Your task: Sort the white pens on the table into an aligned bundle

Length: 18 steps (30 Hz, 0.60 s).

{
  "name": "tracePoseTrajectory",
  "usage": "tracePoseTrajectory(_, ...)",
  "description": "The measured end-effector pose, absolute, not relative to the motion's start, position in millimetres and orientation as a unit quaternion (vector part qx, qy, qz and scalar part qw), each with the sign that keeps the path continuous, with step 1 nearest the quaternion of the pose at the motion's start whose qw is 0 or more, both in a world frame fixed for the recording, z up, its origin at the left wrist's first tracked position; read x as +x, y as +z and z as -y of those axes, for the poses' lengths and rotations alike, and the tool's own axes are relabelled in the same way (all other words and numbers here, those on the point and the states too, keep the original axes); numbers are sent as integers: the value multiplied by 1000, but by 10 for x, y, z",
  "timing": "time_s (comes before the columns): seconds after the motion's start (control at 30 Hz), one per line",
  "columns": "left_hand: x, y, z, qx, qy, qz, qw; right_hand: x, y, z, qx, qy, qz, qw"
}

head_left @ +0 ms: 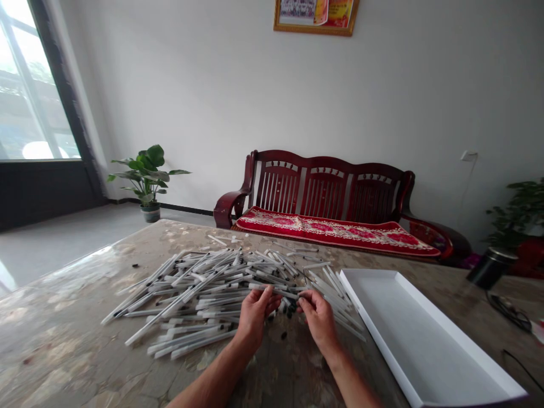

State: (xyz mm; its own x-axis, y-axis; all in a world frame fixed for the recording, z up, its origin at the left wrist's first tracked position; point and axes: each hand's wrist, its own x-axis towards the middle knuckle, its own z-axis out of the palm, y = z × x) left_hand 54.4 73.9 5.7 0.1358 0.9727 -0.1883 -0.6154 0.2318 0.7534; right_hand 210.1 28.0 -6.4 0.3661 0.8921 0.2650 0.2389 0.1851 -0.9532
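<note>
A pen [287,293] with a whitish, see-through barrel is held nearly level in front of me. My left hand [253,317] pinches its barrel between thumb and fingers. At the pen's dark right end, my right hand [318,318] has its thumb and fingertips closed; whether a small cap is also between them is hidden. Several small black pieces [289,309], apparently pen caps, lie between and under the hands. A loose heap of similar pens [216,283] spreads behind and left of my left hand, and more pens [340,306] lie beyond my right hand.
To the right, a shallow white box [429,345] stands on the patterned table [76,340]. Farther right are a black canister [493,267] and a dark cable [510,314]. A red wooden bench [327,192] and a potted plant [148,181] stand behind the table.
</note>
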Motion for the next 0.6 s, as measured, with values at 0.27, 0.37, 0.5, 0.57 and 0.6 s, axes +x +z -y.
tracePoseTrajectory(0.27, 555, 29, -744, 270, 560, -345, 703, 2120, -95, -284, -601, 295, 481, 567)
tracePoseTrajectory(0.37, 553, 32, -736, 269, 563, -346, 701, 2109, -96, -292, -579, 272, 498, 586)
tracePoseTrajectory(0.5, 544, 60, -722, 265, 565, -345, 701, 2082, -56, -270, -571, 283, 483, 601)
tracePoseTrajectory(0.57, 543, 72, -717, 265, 565, -347, 700, 2085, -50, -261, -589, 309, 469, 581)
tracePoseTrajectory(0.6, 544, 75, -716, 266, 566, -349, 698, 2090, -53, -262, -597, 319, 467, 569)
